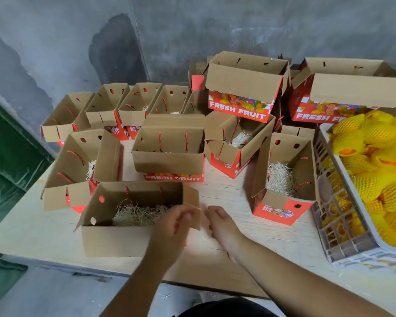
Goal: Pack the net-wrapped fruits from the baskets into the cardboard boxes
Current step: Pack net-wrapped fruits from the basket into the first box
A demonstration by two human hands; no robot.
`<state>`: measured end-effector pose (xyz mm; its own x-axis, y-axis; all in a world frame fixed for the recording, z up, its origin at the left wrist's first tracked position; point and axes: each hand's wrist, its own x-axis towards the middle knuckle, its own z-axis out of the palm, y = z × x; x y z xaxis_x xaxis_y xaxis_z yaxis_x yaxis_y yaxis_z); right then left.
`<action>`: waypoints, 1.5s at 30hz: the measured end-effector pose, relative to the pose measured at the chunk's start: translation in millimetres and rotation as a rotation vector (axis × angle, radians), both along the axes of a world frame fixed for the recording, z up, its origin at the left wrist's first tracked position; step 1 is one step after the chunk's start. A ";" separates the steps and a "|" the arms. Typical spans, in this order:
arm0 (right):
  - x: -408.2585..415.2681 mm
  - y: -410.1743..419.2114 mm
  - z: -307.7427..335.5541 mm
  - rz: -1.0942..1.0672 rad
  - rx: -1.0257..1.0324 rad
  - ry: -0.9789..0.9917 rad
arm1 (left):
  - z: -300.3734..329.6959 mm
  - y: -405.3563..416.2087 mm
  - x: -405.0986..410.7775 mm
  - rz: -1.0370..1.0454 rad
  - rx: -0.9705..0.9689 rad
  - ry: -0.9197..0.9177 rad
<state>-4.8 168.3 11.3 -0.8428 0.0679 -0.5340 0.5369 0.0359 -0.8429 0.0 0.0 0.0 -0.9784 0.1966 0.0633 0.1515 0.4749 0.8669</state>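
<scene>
Head view, hands: your left hand [174, 221] and right hand [217, 221] meet at the right end flap [192, 202] of the nearest box [114, 239]; both are motion-blurred. Fingers curl loosely and carry no fruit, but I cannot tell whether either one pinches the flap.
Head view, task items: net-wrapped fruits [375, 170] all sit in the plastic basket [343, 236] at far right, well apart from your hands. No fruit shows in any box.
Risk, flap: if you let it spring inward it could block the opening over the straw padding [137, 215].
Risk, box: it stands near the counter [226, 193] front edge; a push toward you may tip it off.
Risk, reach: crossing to the basket may clip the open box [284, 179] beside it.
Hidden: the basket is cut off at right. The back-row box interiors are mostly unseen. A second basket is not visible.
</scene>
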 end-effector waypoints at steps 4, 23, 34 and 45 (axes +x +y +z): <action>-22.1 -35.9 2.5 0.249 0.156 -0.041 | -7.6 -48.7 -28.1 0.117 -0.548 0.116; 92.0 152.0 -0.2 0.086 0.821 -0.129 | -18.5 69.3 -15.2 -0.833 -0.581 0.101; 107.1 188.2 -18.0 -0.087 0.917 0.052 | -26.5 132.6 -10.0 -0.606 -0.543 0.370; 50.4 344.7 49.1 -0.147 1.235 0.513 | 23.7 324.6 -40.3 -0.587 -0.110 0.008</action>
<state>45.6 512.9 60.4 -0.8708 0.3788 0.3134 0.2375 0.8823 -0.4065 -40.3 324.6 23.7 -0.7039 0.7101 0.0187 0.4218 0.3967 0.8153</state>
